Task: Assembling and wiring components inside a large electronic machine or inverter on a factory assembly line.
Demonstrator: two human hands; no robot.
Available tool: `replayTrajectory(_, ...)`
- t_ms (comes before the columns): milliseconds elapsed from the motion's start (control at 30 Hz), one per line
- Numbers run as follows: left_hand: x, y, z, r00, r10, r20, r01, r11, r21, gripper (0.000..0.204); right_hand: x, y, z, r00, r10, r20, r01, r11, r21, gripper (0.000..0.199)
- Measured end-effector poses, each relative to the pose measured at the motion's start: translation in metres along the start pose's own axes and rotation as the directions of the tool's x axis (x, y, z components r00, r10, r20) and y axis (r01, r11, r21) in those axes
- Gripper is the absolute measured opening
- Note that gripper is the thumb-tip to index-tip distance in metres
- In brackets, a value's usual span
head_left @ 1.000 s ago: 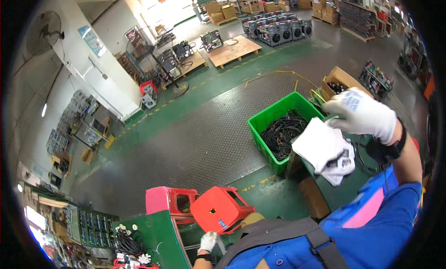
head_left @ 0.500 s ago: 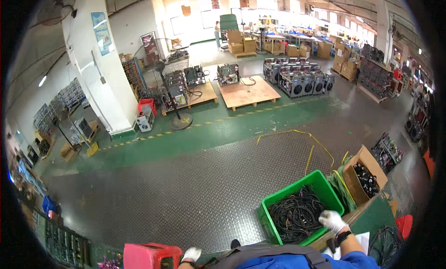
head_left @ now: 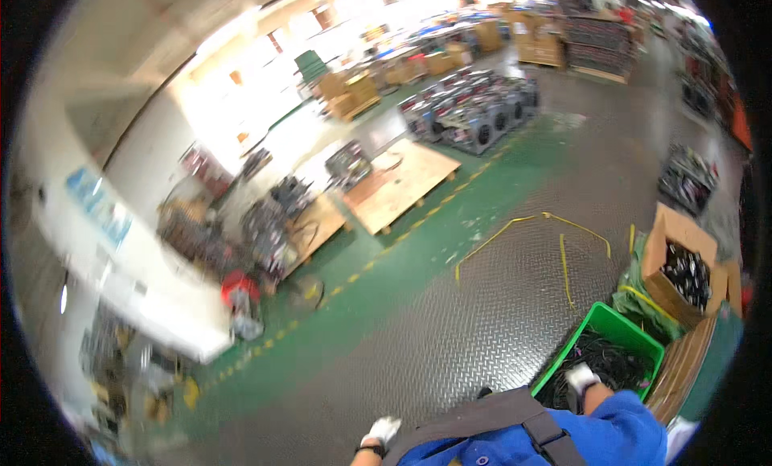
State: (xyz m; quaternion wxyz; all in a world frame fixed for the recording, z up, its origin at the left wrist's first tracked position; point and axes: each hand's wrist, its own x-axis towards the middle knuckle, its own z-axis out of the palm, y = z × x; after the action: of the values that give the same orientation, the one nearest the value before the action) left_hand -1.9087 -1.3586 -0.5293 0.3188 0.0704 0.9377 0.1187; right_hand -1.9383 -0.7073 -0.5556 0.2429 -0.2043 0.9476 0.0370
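Observation:
A green plastic bin [head_left: 655,349] full of tangled black cables [head_left: 615,363] stands at the lower right. My right hand [head_left: 581,377], in a white glove, reaches over the bin at the near side of the cables. Its fingers are too blurred to show whether they grip a cable. My left hand [head_left: 384,428], also white-gloved, hangs above the metal floor at the lower middle, well away from the bin. Its fingers are loosely stretched out with nothing visible in them.
Beside the bin stands an open cardboard box [head_left: 658,265] of small black parts, with a green sack [head_left: 643,301] against it. Yellow strapping [head_left: 515,220] lies on the patterned metal floor [head_left: 450,321]. Farther off are a wooden pallet [head_left: 402,188], rows of grey machines [head_left: 474,116] and a white pillar [head_left: 121,249].
My view has turned and tilted, so the room appears slanted. My right hand has moved from the bin's right rim to over the cables. The red stool has left the view.

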Motion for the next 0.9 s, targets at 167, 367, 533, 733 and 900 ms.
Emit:
replayTrajectory(167,0.077,-0.104,-0.013,0.947,-0.313,0.066,0.319,0.940,-0.123,0.053,0.191,-0.018,-0.209,0.935,0.355,0.010,-0.210,0.528,0.823,0.049)
replayTrajectory(367,0.239,-0.138,-0.054,0.958,-0.188,0.216,0.181,0.982,0.053,0.046,0.269,0.008,-0.357,0.941,0.072,-0.331,0.249,0.514,0.821,0.039)
replayTrajectory(533,0.481,0.079,-0.292,0.985,0.031,0.167,-0.022,0.998,-0.059,0.040,0.231,0.136,-0.100,0.883,0.440,-0.161,-0.308,0.803,0.510,0.022)
replayTrajectory(733,0.708,0.190,-0.429,0.949,0.314,0.040,-0.317,0.943,0.106,0.035,0.109,0.148,-0.093,0.338,0.837,0.430,-0.941,0.292,0.171,0.022)
replayTrajectory(900,0.856,0.287,-0.482,0.694,0.705,0.147,-0.679,0.572,0.461,0.013,0.166,0.145,-0.106,0.132,0.618,0.775,-0.935,-0.182,0.304,0.023)
